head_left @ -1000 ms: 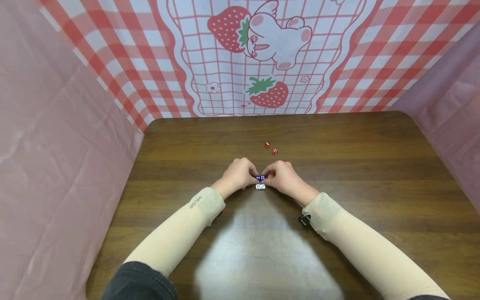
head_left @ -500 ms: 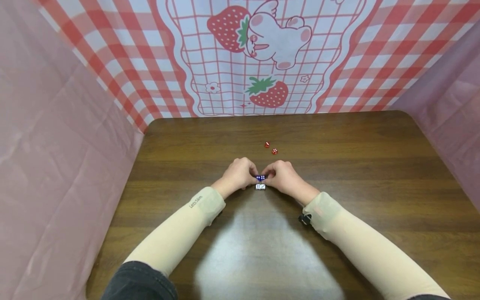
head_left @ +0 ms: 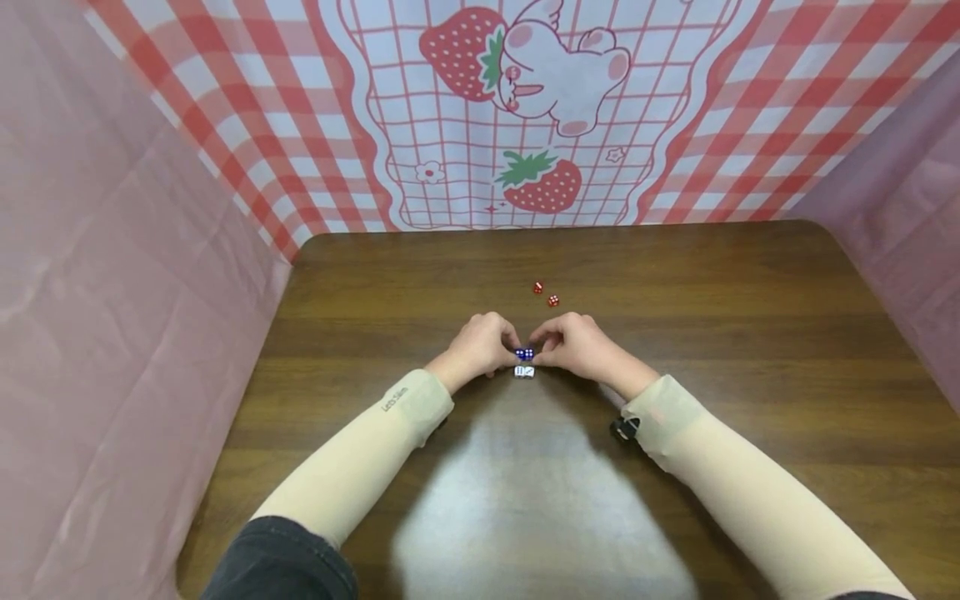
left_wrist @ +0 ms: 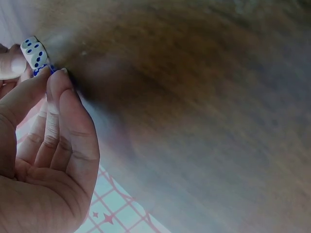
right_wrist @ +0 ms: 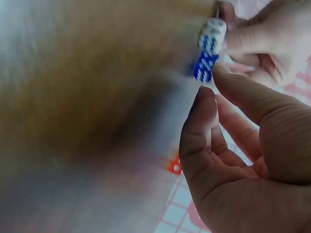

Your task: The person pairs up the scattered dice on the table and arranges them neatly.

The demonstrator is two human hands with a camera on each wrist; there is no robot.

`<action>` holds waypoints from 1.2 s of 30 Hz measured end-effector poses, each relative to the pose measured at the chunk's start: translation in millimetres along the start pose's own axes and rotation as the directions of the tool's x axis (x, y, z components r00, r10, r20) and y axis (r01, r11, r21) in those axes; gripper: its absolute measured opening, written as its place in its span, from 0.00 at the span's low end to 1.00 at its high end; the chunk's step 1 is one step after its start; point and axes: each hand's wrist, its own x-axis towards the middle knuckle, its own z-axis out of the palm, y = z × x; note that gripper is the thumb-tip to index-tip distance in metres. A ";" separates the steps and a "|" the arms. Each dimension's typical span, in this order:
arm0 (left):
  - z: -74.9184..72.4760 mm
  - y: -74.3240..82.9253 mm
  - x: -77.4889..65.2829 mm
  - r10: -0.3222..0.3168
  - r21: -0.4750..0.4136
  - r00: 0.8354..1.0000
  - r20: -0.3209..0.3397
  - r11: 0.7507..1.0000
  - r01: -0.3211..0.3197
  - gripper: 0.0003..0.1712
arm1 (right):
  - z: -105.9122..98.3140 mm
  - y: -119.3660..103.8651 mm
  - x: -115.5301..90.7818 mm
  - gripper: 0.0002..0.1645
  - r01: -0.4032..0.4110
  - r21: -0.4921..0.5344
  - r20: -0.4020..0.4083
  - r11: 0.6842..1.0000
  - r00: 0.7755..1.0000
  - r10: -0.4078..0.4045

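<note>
Two blue dice (head_left: pixel 528 354) sit side by side at mid-table in the head view, just beyond two white dice (head_left: pixel 524 372) set close together. My left hand (head_left: pixel 480 343) pinches the left blue die between thumb and forefinger; in the left wrist view its fingertips largely cover the blue (left_wrist: pixel 53 68). On the other side, my right hand (head_left: pixel 576 346) is beside the right blue die, thumb and forefinger parted. The right wrist view shows a gap between those fingertips, with the blue dice (right_wrist: pixel 206 67) just past them and the white dice (right_wrist: pixel 212 36) behind.
Two red dice (head_left: pixel 546 294) lie farther back on the brown wooden table (head_left: pixel 712 333). A checked strawberry-print cloth (head_left: pixel 540 125) hangs behind the table's far edge, and pink cloth (head_left: pixel 127 292) hangs at both sides.
My right hand has drawn slightly right, its fingertips parting from the blue die. The left hand stays at the dice. The head view has shifted a little.
</note>
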 end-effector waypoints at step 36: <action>0.7 -1.7 -1.0 0.006 -0.005 1.000 -0.009 1.000 -0.006 0.07 | -38.0 43.0 50.6 0.15 -0.246 0.043 -0.134 0.968 0.959 0.249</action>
